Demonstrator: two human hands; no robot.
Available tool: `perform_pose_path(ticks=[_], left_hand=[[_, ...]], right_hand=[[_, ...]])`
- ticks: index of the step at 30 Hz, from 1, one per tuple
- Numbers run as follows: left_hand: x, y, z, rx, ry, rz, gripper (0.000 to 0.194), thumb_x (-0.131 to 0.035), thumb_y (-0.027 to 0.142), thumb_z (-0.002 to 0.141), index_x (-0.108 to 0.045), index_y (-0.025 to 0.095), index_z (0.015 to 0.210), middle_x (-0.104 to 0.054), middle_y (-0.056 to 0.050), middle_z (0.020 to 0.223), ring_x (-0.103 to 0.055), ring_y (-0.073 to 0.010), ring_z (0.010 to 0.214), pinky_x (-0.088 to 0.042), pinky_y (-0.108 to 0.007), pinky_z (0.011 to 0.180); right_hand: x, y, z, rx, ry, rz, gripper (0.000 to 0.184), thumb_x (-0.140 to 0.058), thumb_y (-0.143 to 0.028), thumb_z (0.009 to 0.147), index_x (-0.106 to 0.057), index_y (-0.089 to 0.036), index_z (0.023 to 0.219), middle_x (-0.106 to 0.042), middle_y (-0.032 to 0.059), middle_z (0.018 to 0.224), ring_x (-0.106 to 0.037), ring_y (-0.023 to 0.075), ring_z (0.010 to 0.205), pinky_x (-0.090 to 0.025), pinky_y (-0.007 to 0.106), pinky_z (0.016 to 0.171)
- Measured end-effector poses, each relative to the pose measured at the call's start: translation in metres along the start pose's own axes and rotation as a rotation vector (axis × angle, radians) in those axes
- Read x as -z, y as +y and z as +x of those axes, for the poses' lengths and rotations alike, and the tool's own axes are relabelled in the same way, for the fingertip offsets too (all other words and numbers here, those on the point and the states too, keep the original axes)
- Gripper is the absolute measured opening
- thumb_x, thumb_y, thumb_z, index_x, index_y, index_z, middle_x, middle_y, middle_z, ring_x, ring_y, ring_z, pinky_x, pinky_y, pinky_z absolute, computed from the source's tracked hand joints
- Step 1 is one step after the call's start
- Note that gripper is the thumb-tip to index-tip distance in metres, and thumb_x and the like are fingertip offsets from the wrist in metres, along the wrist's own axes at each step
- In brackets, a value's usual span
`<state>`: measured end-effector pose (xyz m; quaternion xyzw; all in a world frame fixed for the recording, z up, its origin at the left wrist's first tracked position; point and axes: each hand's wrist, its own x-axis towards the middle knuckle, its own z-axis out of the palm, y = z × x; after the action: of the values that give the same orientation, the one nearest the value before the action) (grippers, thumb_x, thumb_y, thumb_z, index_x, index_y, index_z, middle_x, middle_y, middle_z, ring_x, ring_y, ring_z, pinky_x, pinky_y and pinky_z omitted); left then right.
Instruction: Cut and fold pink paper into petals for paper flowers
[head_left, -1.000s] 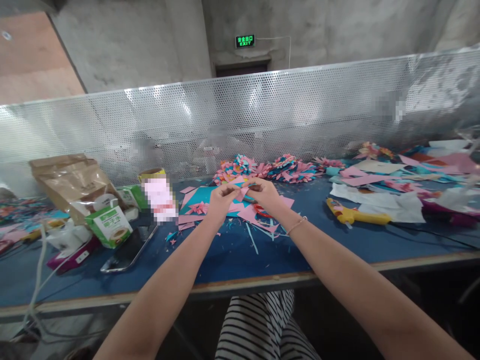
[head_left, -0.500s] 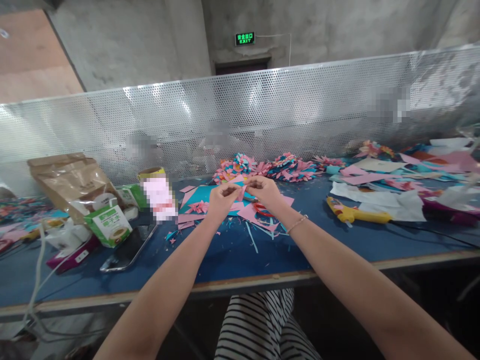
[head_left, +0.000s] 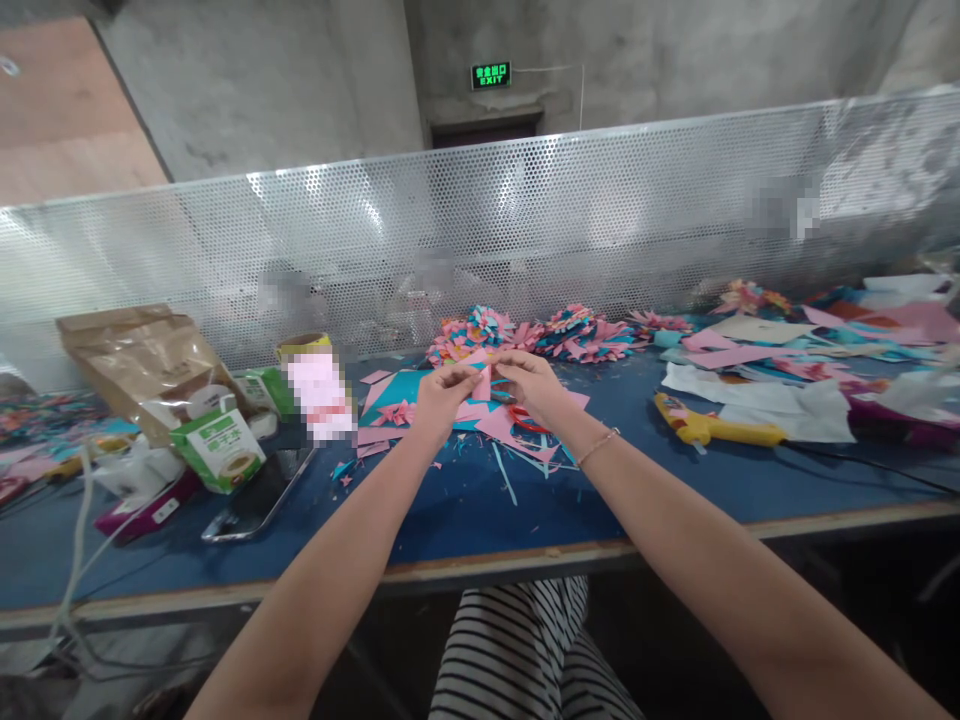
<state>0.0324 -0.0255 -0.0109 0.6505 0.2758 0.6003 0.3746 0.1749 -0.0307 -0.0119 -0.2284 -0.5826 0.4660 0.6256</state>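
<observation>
Between my two hands is a small piece of pink paper [head_left: 484,384], pinched from both sides. My left hand [head_left: 448,393] is closed on its left edge, thumb and fingertips together. My right hand [head_left: 529,384] closes on the right edge, its fingertips partly hiding the paper. Under and around the hands lie blue paper [head_left: 400,388], pink paper scraps [head_left: 498,427] and a small pink paper flower [head_left: 395,414]. Red-handled scissors [head_left: 523,417] lie just below my right hand, partly covered.
Behind the hands sit fringed paper flowers [head_left: 577,335] along a perforated metal screen [head_left: 480,220]. A yellow glue gun [head_left: 720,431] lies right, near white sheets [head_left: 772,400]. At left are a phone [head_left: 259,495], a green-white box [head_left: 219,447], a brown paper bag [head_left: 135,360] and a purple tissue pack [head_left: 142,508].
The pink paper between my fingers has turned, so more of its flat face shows below the fingertips. Both hands stay in nearly the same place.
</observation>
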Motion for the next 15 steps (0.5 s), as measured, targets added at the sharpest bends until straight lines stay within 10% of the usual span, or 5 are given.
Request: perform_pose_path(ticks=[15], left_hand=[[-0.006, 0.011, -0.005, 0.167, -0.138, -0.185, 0.015, -0.069, 0.024, 0.059, -0.058, 0.014, 0.062, -0.046, 0.003, 0.053, -0.039, -0.0045, 0.049, -0.031, -0.019, 0.048]], right_hand=[[0.005, 0.000, 0.004, -0.022, 0.025, -0.071, 0.019, -0.064, -0.033, 0.061, -0.055, -0.017, 0.065, -0.047, -0.0044, 0.057, -0.046, 0.0071, 0.051, -0.040, 0.023, 0.050]])
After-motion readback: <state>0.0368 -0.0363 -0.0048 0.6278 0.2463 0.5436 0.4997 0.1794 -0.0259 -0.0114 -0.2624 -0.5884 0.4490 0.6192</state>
